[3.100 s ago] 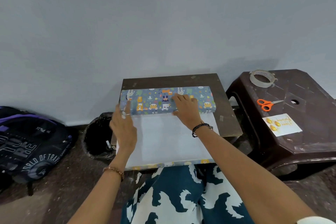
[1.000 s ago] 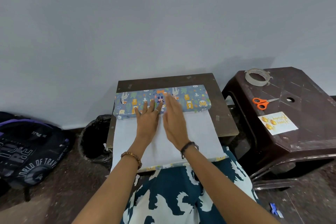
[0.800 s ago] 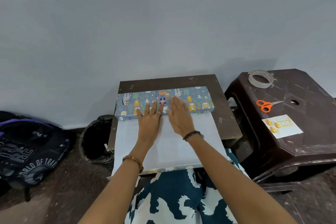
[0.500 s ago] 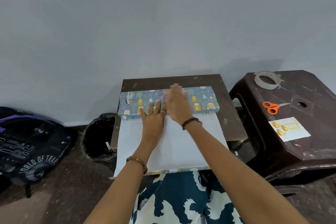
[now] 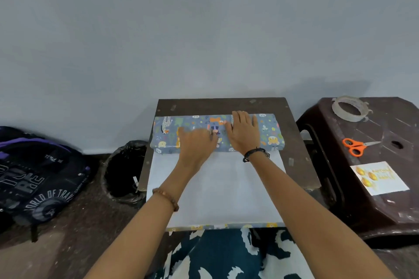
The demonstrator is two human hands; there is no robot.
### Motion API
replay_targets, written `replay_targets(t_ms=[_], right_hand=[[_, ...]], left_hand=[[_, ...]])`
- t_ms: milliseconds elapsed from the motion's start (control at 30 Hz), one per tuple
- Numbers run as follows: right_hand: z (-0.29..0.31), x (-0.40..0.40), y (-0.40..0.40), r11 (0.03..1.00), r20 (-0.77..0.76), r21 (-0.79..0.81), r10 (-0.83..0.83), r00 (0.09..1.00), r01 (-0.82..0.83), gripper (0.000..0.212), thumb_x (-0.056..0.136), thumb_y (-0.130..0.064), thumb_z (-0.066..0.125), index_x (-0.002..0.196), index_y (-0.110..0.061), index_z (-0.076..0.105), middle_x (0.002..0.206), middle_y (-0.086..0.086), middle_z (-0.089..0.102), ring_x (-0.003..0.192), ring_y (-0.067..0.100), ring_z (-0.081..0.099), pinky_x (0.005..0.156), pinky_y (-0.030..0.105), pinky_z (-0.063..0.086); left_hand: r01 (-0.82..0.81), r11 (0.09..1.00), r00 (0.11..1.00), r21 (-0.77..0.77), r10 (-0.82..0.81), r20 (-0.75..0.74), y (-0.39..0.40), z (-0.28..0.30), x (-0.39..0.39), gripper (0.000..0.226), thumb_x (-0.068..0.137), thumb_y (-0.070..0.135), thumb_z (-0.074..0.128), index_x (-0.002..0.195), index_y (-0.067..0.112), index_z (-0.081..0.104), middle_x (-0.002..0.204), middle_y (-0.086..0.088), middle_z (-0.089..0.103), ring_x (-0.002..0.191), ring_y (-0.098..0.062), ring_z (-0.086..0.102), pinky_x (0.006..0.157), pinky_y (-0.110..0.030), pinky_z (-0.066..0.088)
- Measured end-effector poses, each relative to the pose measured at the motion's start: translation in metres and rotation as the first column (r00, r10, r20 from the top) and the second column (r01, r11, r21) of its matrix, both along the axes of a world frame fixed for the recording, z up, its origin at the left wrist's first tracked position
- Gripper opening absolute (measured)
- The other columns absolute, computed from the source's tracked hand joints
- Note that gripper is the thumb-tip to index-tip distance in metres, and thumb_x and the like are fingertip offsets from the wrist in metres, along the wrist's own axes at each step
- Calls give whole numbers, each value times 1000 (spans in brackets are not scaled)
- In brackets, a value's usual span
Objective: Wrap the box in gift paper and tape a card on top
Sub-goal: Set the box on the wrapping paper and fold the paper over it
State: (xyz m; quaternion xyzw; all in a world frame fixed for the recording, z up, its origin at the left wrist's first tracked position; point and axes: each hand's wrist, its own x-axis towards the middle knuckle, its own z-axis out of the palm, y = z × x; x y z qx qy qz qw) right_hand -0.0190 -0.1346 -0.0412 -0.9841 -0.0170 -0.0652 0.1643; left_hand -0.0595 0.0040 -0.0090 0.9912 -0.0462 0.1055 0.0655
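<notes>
**Both hands flat on the half-wrapped box**

The box, covered in blue animal-print gift paper, lies across the far part of the small dark table. The paper's white underside runs from the box toward the person and hangs over the near edge. The right hand rests palm-down on top of the box, fingers spread and gripping nothing. The left hand, just beside it, is blurred; its fingers look loosely curled against the paper, and whether they pinch anything I cannot tell. Well to the right of the fingers, a brown stool carries a tape roll, orange scissors and the card.
</notes>
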Motion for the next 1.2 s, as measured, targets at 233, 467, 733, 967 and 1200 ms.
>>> replay_targets(t_ms=[233, 467, 733, 967, 1200], right_hand=[[-8, 5, 2, 999, 119, -32, -18, 993, 22, 72, 87, -49, 10, 122, -4, 53, 123, 11, 56, 120, 28, 48, 109, 48, 27], [-9, 6, 2, 999, 114, -34, -1, 994, 5, 67, 89, -47, 16, 123, -4, 53, 122, 12, 57, 119, 29, 50, 109, 48, 29], [-12, 6, 0, 998, 129, -62, 9, 992, -1, 65, 91, -48, 17, 124, -4, 52, 123, 13, 56, 120, 30, 49, 109, 48, 28], [-7, 6, 0, 997, 41, -80, 24, 999, -20, 61, 98, -46, 22, 139, -4, 38, 138, 13, 45, 133, 28, 36, 114, 47, 17], [3, 0, 7, 988, 218, -89, 146, 965, -129, 32, 91, -13, 49, 122, -3, 53, 128, 21, 52, 120, 40, 47, 101, 54, 35]], left_hand=[[63, 993, 990, -98, -75, -122, -23, -28, 44, 42, 102, 29, 26, 142, 18, 34, 145, -1, 38, 141, -17, 21, 114, -47, 11], [-132, 985, 988, -111, 122, -94, 26, -33, 59, 46, 97, 46, 32, 122, 12, 50, 121, -7, 50, 123, -25, 41, 114, -49, 7], [-338, 941, 927, -25, 329, -180, 123, -46, 51, 46, 97, 37, 30, 130, 11, 49, 129, -16, 46, 125, -34, 38, 105, -62, 19], [-98, 991, 949, -96, 122, 291, 84, 2, 18, 44, 78, -6, 50, 121, 2, 54, 134, -21, 46, 132, -33, 34, 114, -39, 16], [314, 928, 936, -200, -338, -98, -10, -60, -78, 41, 87, 17, 36, 113, 22, 67, 114, 0, 65, 105, -15, 62, 94, -34, 48]])
